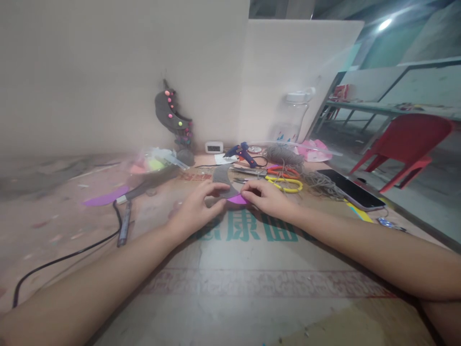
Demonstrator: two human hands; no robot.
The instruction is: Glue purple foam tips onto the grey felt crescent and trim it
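A grey crescent piece [222, 176], seemingly felt, lies on the board with a purple layer [238, 198] showing along its near edge. My left hand [196, 205] grips its left side, index finger on the grey face and thumb at the near edge. At the right end of the purple edge, my right hand [268, 199] is closed in a pinch, thumb against bent fingers. Those fingers cover the crescent's right tip. Just beyond are yellow-handled scissors [288, 184], orange-handled scissors [284, 171] and a blue glue gun [245, 154].
Grey yarn [286, 156] and a phone [353, 190] lie to the right. On the left are a marker [124, 226], a purple crescent [105, 196], a black cable [68, 256] and a bowl [153, 175]. A decorated grey crescent [169, 113] hangs behind, near a clear bottle [293, 117].
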